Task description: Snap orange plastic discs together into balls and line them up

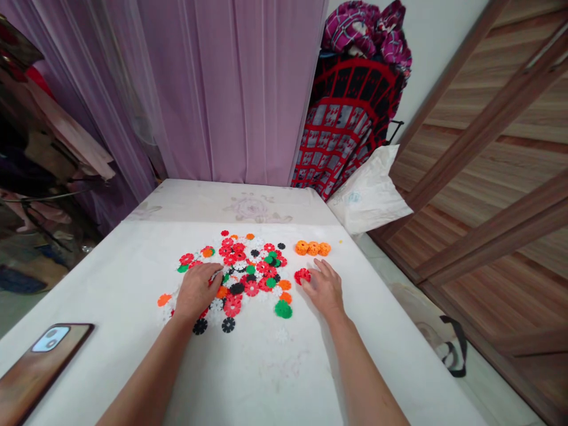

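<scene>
Loose plastic snowflake discs in red, white, black, green and orange lie in a spread pile (251, 288) on the white-covered table. At the pile's left side, my left hand (198, 289) rests with its fingers bent and closed toward the thumb. Whatever its fingertips hold is hidden. My right hand (326, 289) is to the right of the pile, its thumb and forefinger closed on red snowflake discs (302, 276) at the table surface. Its other fingers stretch forward. Just beyond it stand three neat stacks of orange snowflake discs (313, 248) in a row.
A phone (44, 367) lies at the table's left edge. The white tablecloth (266, 378) covers the table. Against its far right corner leans a white bag (368, 195). A purple curtain (231, 89) hangs behind, with wooden cabinet doors (497, 195) to the right.
</scene>
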Motion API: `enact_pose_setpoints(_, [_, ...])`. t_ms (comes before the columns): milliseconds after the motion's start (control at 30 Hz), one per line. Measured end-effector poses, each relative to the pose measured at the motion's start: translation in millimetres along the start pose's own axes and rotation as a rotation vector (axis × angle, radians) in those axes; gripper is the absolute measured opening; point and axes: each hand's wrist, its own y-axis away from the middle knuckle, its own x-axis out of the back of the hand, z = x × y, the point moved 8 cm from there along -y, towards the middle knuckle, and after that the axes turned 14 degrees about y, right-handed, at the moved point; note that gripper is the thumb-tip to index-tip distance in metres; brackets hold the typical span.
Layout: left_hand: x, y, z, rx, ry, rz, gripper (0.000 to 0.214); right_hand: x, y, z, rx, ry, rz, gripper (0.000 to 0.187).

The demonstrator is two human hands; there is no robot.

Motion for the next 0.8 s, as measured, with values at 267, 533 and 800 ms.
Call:
enact_pose_setpoints(267, [-0.7, -1.0, -1.2, 0.0, -0.005, -0.022, 0.035, -1.3, 1.1, -6.6, -0.006, -0.001, -0.037, 0.021])
enact_pose_setpoints(533, [0.1, -1.4, -1.1, 0.0, -0.006, -0.026, 0.036, -4.8, 1.9, -5.6, -0.012, -0.022, -0.054, 0.024])
enact_pose_setpoints(800, [-0.4, -1.4, -0.1, 0.009, 0.006, -0.019, 0.034, -8.7, 2.7, -5.1, -0.001, -0.038, -0.066, 0.026])
